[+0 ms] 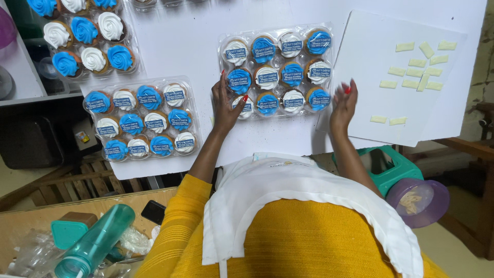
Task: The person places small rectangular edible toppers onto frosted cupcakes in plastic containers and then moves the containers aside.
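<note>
Left hand point(225, 105) lies flat at the lower left corner of the clear plastic cupcake tray point(276, 69) in the middle of the frame, fingers spread and resting on the lid over the corner cupcake; it grips nothing. Right hand point(343, 103) hovers just off the tray's lower right corner, open with fingers loosely curled (slightly blurred, so I cannot tell if the fingertips touch the plastic). The tray therefore lies between the 2 hands and just above them in the frame, its long axis running left to right, with the left hand the nearer since it is already in contact.

That tray is thin, glossy and moulded, holding 12 cupcakes in 3 rows of 4, blue and white swirled frosting alternating, each topped with a flat printed disc. It sits on a white sheet covering the table point(180, 46).

Right of the right hand, a white board point(370, 46) carries small pale rectangular pieces point(417, 72), matte and scattered. At left sits a second closed tray point(141, 121) of the same kind, and in the upper left an undecorated batch point(85, 36) with plain rosettes. A teal bottle point(95, 242) lies at lower left.
</note>
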